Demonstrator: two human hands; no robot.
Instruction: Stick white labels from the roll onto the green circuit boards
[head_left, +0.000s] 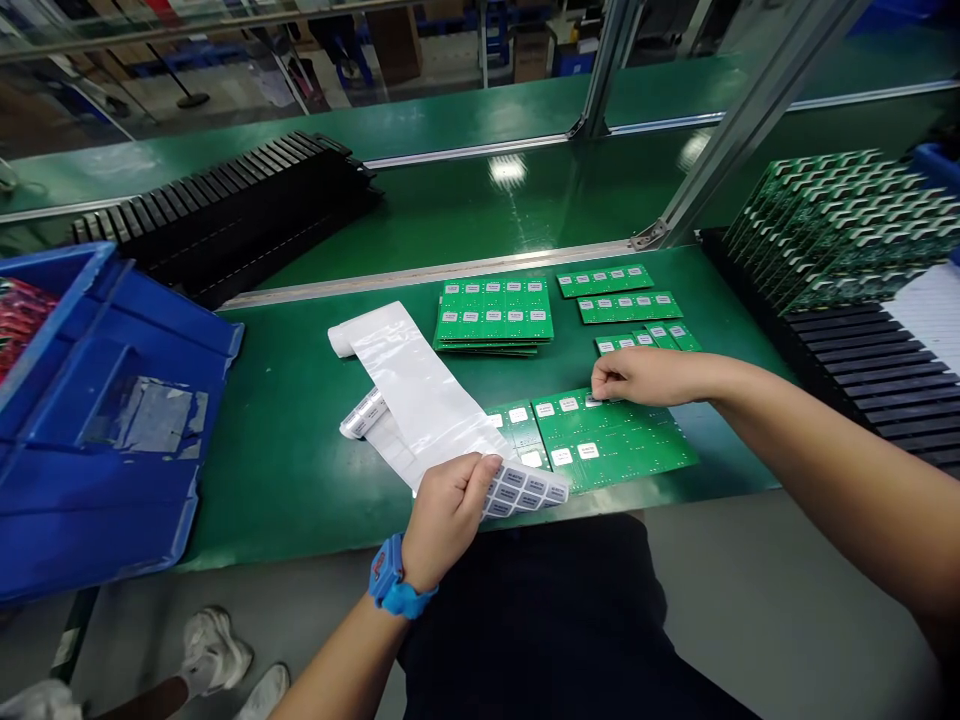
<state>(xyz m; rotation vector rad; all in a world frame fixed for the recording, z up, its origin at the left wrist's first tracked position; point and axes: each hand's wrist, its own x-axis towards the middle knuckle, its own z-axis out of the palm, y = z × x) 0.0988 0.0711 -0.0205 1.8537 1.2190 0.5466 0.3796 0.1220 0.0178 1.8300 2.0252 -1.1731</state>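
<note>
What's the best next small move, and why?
Probably press the label flat with the right hand, which partly covers it on the green board. It lines up with two labels to its left; whether it's fully stuck is hidden. The left hand holds the label strip.

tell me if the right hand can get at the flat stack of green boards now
Probably yes: the right hand, at a label on the large board, is close to the flat stack of green boards, and nothing visible blocks the gap.
</note>
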